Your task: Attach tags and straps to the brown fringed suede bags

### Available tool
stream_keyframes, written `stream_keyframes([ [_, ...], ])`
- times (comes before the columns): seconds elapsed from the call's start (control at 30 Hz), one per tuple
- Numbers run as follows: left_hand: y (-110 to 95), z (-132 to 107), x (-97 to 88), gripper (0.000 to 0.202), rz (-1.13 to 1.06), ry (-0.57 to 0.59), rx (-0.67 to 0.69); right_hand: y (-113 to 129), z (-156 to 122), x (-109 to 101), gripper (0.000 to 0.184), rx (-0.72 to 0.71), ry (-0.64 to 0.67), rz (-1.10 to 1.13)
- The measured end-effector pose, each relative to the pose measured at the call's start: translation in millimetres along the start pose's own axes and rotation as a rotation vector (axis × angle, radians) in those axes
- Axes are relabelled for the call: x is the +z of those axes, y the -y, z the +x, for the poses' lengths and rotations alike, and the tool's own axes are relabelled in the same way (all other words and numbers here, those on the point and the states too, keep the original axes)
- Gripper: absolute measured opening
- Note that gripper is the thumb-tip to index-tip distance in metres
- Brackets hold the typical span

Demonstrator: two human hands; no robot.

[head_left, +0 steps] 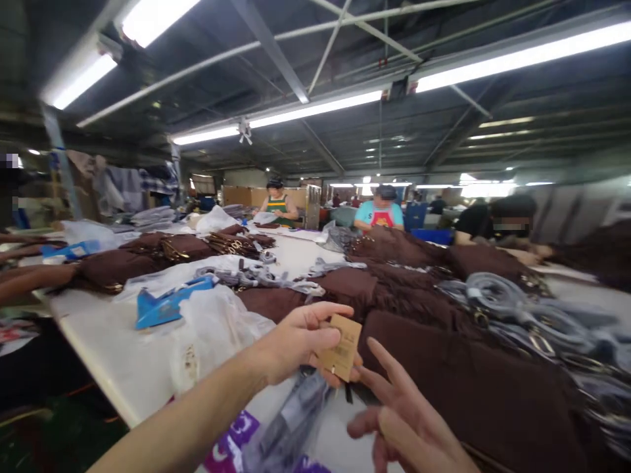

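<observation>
My left hand (300,341) pinches a small brown cardboard tag (342,347) between thumb and fingers, held above the table edge. My right hand (409,420) hovers just below and to the right of the tag, fingers spread, holding nothing. Both hands are over a pile of dark brown fabric pieces (463,368). A clear plastic bag (290,420) lies under my left hand, near a purple printed sheet (231,440).
The long white table (108,348) carries more brown fabric stacks (148,256), a blue tape dispenser (167,303), white plastic bags (211,328) and grey bagged straps (522,315). Several people work at the far side. Another person's arm (29,279) rests at the left.
</observation>
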State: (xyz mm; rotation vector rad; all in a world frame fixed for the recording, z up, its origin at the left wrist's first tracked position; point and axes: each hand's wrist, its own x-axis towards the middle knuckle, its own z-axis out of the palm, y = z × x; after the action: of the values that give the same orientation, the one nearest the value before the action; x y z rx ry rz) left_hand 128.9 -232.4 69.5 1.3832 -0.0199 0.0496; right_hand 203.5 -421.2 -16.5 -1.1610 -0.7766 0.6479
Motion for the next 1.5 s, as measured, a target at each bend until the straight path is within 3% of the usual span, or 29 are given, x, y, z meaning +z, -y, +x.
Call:
stream_keyframes([
  [0.03, 10.2, 11.6, 10.6, 0.061, 0.039, 0.031, -0.025, 0.9, 3.7, 3.4, 0.093, 0.061, 0.015, 0.15],
  [0.07, 19.2, 21.9, 19.8, 0.055, 0.093, 0.053, -0.035, 0.7, 6.4, 4.8, 0.08, 0.117, 0.021, 0.246],
  [0.17, 41.2, 45.2, 36.3, 0.041, 0.254, 0.059, -0.018, -3.6, 7.2, -4.5, 0.047, 0.231, -0.024, 0.325],
  [0.27, 64.2, 58.3, 37.1, 0.044, 0.2, -0.086, 0.019, -7.1, 4.3, -26.9, 0.045, 0.225, -0.138, 0.379],
  [0.37, 91.7, 61.6, 33.3, 0.05, 0.065, -0.16, -0.082, -5.3, 4.3, -49.1, 0.049, 0.172, -0.228, 0.467],
  [0.5, 119.4, 53.9, 41.0, 0.065, -0.139, 0.117, -0.362, 0.1, 3.1, -66.0, 0.049, 0.121, -0.266, 0.535],
  [0.6, 126.7, 45.8, 53.2, 0.051, -0.205, 0.237, -0.453, 0.9, 0.2, -73.2, 0.046, 0.109, -0.278, 0.543],
  [0.73, 128.4, 38.2, 54.7, 0.025, -0.087, 0.142, -0.499, 2.3, -3.1, -81.5, 0.043, 0.091, -0.291, 0.503],
  [0.87, 124.6, 29.9, 33.0, 0.019, 0.02, 0.035, -0.492, 6.5, -8.5, -90.5, 0.046, 0.137, -0.267, 0.364],
  [1.0, 111.5, 18.3, 12.5, 0.011, 0.246, -0.049, -0.372, -2.6, -11.7, -107.0, 0.058, 0.192, -0.26, -0.102],
  [1.13, 92.1, 12.1, 10.7, 0.005, 0.428, -0.052, -0.238, -10.8, -7.6, -108.0, 0.06, 0.055, -0.472, -0.604],
  [1.17, 87.0, 13.0, 11.9, 0.005, 0.472, -0.04, -0.212, -9.5, -5.9, -101.1, 0.058, 0.008, -0.475, -0.624],
  [1.23, 77.2, 17.8, 14.2, 0.007, 0.551, -0.025, -0.153, -4.6, -1.5, -79.1, 0.054, -0.006, -0.344, -0.489],
  [1.37, 63.6, 32.9, 12.7, 0.005, 0.585, 0.032, 0.0, -1.1, 15.2, -31.8, 0.069, 0.208, -0.01, -0.059],
  [1.43, 62.1, 39.9, 8.4, 0.006, 0.554, 0.054, 0.047, -5.6, 26.6, -21.7, 0.068, 0.244, 0.046, -0.019],
  [1.5, 65.0, 46.0, 2.8, 0.006, 0.501, 0.041, 0.054, -11.6, 37.2, -21.7, 0.055, 0.214, 0.038, -0.077],
])
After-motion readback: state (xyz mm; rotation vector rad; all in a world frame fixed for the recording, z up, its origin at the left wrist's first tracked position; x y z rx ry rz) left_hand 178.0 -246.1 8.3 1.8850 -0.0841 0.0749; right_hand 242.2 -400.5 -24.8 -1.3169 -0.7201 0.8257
